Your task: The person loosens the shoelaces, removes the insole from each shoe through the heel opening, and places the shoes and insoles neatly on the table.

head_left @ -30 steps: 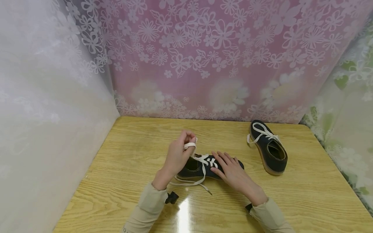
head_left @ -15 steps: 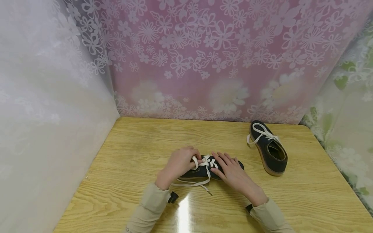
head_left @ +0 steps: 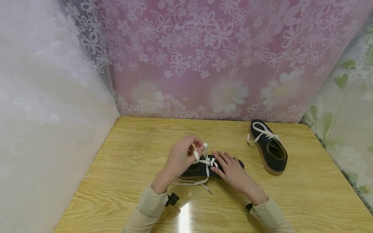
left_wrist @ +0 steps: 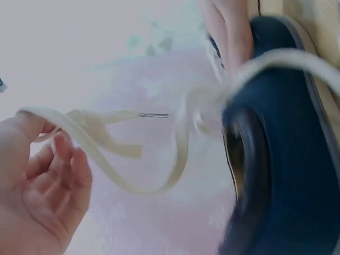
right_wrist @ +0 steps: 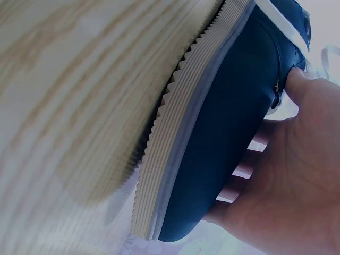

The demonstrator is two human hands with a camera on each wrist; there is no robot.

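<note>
A dark blue shoe with white laces lies sideways on the wooden table, its toe pointing right. My left hand, raised over the shoe's opening, pinches a white shoelace. In the left wrist view the lace loops over that hand's fingers, and its metal tip sticks out free. My right hand rests on the front of the shoe with fingers extended across the toe, partly hiding it. The right wrist view shows the thumb near the lacing and the ribbed pale sole along the table.
The other lace end trails on the table in front of the shoe. A second dark blue shoe, its white lace looped over the toe, stands at the back right of the table. Flowered curtains border the back and sides.
My left hand dipped to the shoe's lacing, then rose again with the lace, now a little further right than a second ago. My right hand has stayed on the toe.
</note>
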